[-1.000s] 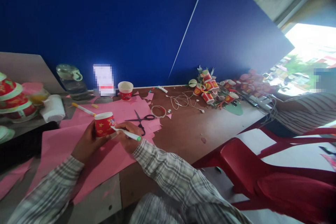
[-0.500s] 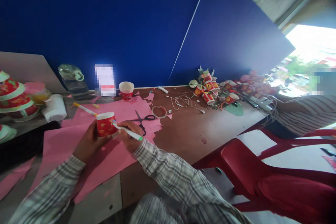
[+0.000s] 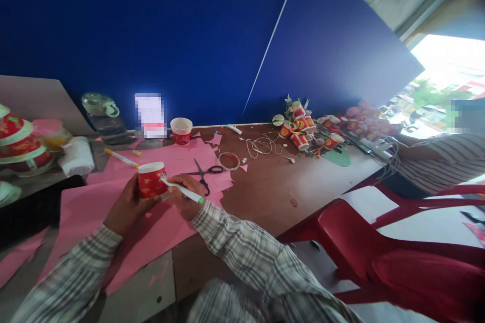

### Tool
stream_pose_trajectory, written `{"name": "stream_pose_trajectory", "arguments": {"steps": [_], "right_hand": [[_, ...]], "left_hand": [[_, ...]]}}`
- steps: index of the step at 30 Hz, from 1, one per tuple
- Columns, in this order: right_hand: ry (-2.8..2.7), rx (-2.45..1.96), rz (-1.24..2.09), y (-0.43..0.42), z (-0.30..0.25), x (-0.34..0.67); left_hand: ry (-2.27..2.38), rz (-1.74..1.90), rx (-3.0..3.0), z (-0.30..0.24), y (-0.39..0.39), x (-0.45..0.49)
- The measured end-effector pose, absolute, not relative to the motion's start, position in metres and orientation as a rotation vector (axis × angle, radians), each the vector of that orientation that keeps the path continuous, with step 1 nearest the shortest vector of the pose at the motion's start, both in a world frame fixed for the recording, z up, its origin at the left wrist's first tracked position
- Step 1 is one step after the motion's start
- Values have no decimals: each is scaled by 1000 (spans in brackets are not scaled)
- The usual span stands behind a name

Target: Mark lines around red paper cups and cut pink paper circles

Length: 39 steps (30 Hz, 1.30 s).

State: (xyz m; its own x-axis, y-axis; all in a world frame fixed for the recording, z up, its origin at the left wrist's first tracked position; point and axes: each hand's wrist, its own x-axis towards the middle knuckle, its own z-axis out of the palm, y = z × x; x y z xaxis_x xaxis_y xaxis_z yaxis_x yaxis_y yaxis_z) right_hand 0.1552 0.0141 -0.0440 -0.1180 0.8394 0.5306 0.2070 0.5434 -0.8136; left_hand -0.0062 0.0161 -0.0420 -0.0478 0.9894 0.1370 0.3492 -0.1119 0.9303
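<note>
My left hand is wrapped round a small red paper cup with a white rim, holding it upright over a pink paper sheet. My right hand grips a white marker with a green end, its tip touching the cup's side. Black-handled scissors lie on the pink paper just beyond my right hand.
A second red cup, a tape roll, a yellow-tipped marker, a white cable and a water jug lie on the brown table. A pile of red cups stands far right. Another person's striped sleeve rests there. Red chairs stand at right.
The view has shifted slightly. Both hands stay on the cup and marker, with only small movement of the marker tip against the cup.
</note>
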Motion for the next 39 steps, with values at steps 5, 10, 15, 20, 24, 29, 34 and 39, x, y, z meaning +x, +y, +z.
{"name": "stream_pose_trajectory", "arguments": {"steps": [5,10,15,20,24,29,34,39], "right_hand": [[-1644,-909,686,14,-43,155],[-1645,-912,692,13,-41,155],[-1657,-909,685,14,-42,156],[-1656,-935,725,14,-40,155],[-1643,-932,728,13,-39,155],[-1647,-915,711,13,-41,155],[-1557,-963,724,14,-39,155],[-1596,-925,707,12,-39,155]], "left_hand": [[1451,1175,1518,-41,15,-5],[1435,1176,1524,-42,16,-5],[1459,1181,1547,-40,15,-4],[1452,1194,1498,-40,15,-4],[1435,1187,1505,-43,15,-5],[1446,1180,1534,-44,16,-6],[1429,1187,1523,-44,17,-6],[1437,1193,1561,-45,17,-7]]}}
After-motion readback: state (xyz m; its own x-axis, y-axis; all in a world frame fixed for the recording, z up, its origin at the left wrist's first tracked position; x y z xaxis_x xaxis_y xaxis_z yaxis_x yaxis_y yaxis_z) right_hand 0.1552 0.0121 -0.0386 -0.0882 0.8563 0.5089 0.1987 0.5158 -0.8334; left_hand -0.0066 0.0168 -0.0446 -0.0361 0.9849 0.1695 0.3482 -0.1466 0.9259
